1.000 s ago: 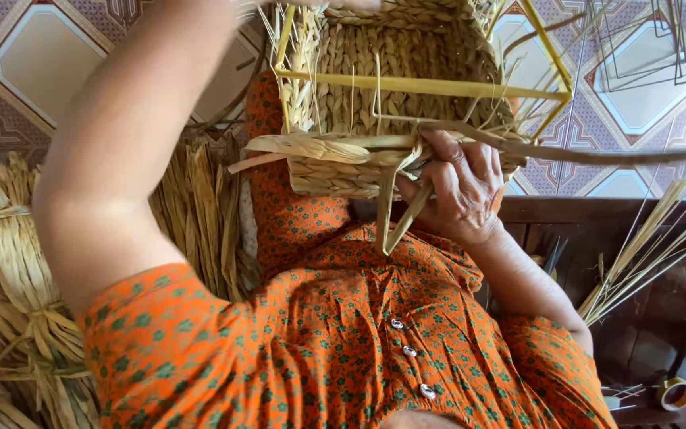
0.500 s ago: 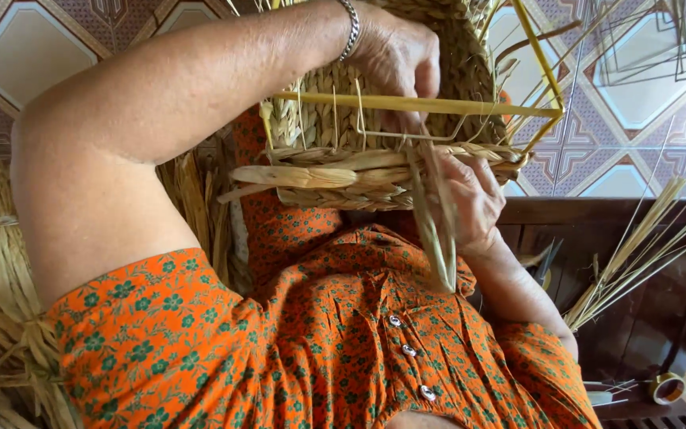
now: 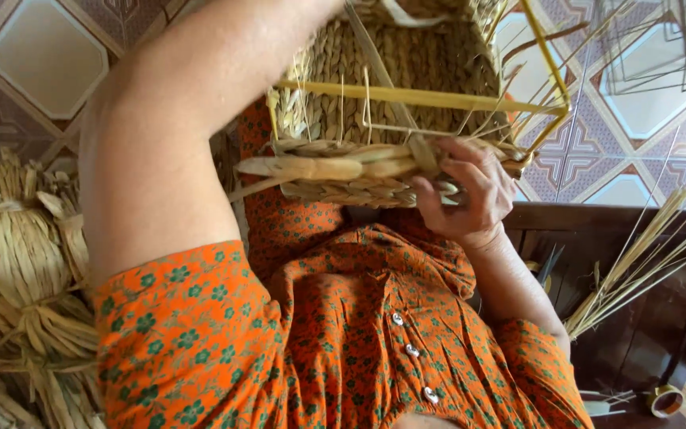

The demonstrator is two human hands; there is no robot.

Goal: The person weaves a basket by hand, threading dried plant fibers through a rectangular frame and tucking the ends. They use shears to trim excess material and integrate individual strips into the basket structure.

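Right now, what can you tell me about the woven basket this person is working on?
The woven basket is made of pale tan braided straw-like fibre built around a yellow metal frame whose bars show along its rim and corner. It is held up on its side over the lap, opening toward the camera. Its near edge is unfinished: loose flat strands stick out leftward. The right hand grips that lower edge with fingers curled around the plait. The left arm reaches up past it; that hand is out of view.

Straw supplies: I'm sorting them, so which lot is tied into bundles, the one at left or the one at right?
The left lot: the thick straw bundles are bound around their middles. The thin stalks at right fan out loose and untied.
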